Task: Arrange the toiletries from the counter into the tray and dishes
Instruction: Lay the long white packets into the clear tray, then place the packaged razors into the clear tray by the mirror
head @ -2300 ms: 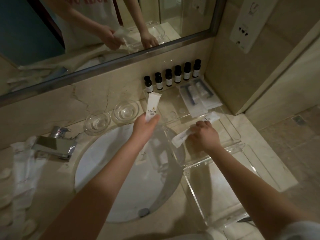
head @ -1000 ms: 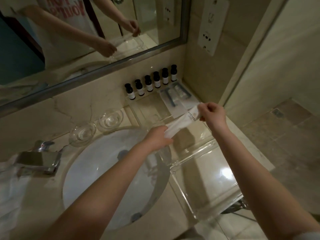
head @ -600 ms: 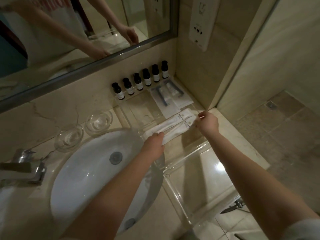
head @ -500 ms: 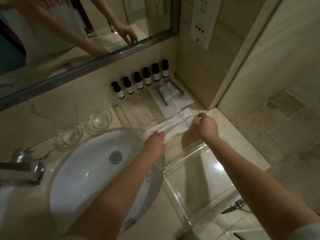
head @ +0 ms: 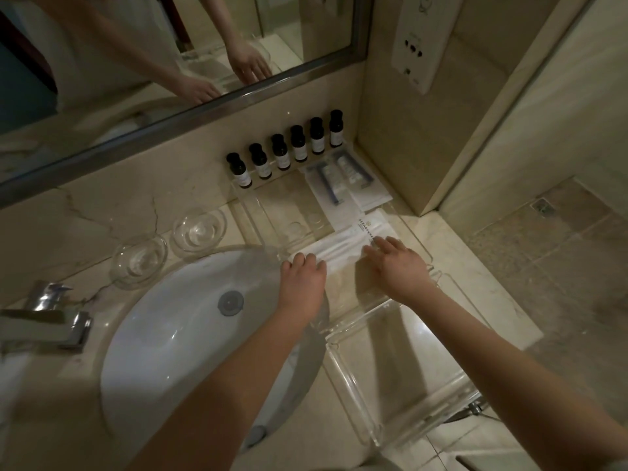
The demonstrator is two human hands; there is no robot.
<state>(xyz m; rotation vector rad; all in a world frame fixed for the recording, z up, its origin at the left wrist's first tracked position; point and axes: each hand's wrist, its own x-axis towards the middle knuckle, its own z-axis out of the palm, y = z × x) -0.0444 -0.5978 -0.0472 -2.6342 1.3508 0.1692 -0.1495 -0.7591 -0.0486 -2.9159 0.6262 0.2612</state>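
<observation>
Long white sachets (head: 343, 248) lie flat in the clear acrylic tray (head: 413, 232) to the right of the basin. My left hand (head: 302, 280) rests its fingertips on their left end. My right hand (head: 397, 266) lies flat with fingers spread over their right end, holding nothing. Behind them in the tray lie white packets with a razor (head: 328, 185) and a small tube (head: 353, 171). Several dark bottles (head: 289, 151) stand in a row along the tray's back. Two empty glass dishes (head: 200, 229) (head: 139, 260) sit left of the tray.
A white basin (head: 190, 341) lies below my left arm, with a chrome tap (head: 51, 317) at its left. A second clear tray (head: 401, 379) stands near the counter's front edge. The mirror (head: 170, 56) runs along the back, and the wall corner with a socket panel (head: 418, 39) closes the right.
The white sachets went from being held up in both hands to lying flat in the tray. Both hands now press on them, and my right hand's fingers have spread.
</observation>
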